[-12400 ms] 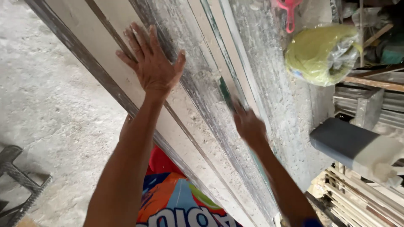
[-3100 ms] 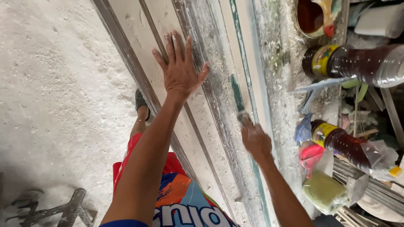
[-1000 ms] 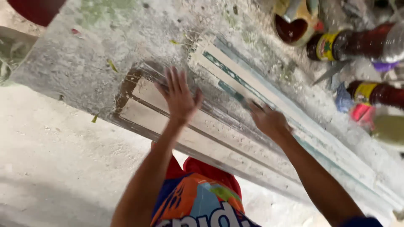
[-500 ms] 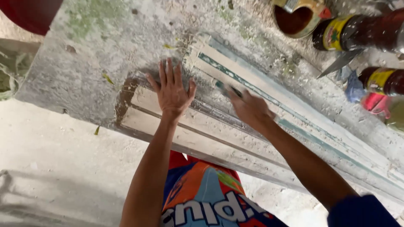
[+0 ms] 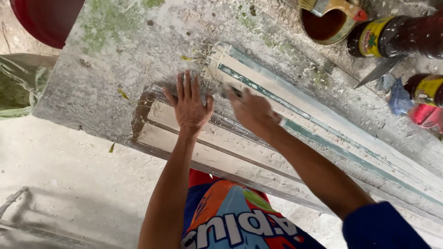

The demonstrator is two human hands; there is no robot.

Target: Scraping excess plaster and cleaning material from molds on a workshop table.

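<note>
Left hand (image 5: 190,105): flat, palm down, fingers spread and pointing away from the person, pressed on the near end of a long moulded strip (image 5: 194,152) (pale, ribbed lengthwise, dusted white). The strip runs from under this hand off to the right, beneath both forearms.

Right hand (image 5: 251,110): just beside the left hand, to its right, the two apart. Fingers curled around a small tool (image 5: 230,91), of which only a dark blurred tip shows beyond the knuckles; what kind of tool it is cannot be told. The tip lies against a second strip (image 5: 295,117) (pale with green-painted grooves), parallel to the first and on its far side.

Support: both strips lie on a rough grey slab (image 5: 115,60), mottled with green and white, extending left of and beyond the left hand.

Beyond the right hand, upper right: a round tin (image 5: 325,25) holding brown liquid, with a brush (image 5: 323,5) resting across its rim; a dark bottle (image 5: 397,37) with yellow label lying on its side; a blade (image 5: 379,71) pointing towards the strips; a second bottle (image 5: 427,88) at the right edge.

Far left of the left hand: a red basin (image 5: 44,18) at the top corner; a green plastic sheet (image 5: 18,90) below it.

Below the forearms: colourful shorts (image 5: 230,216); blue sleeve (image 5: 385,228) on the right arm.
</note>
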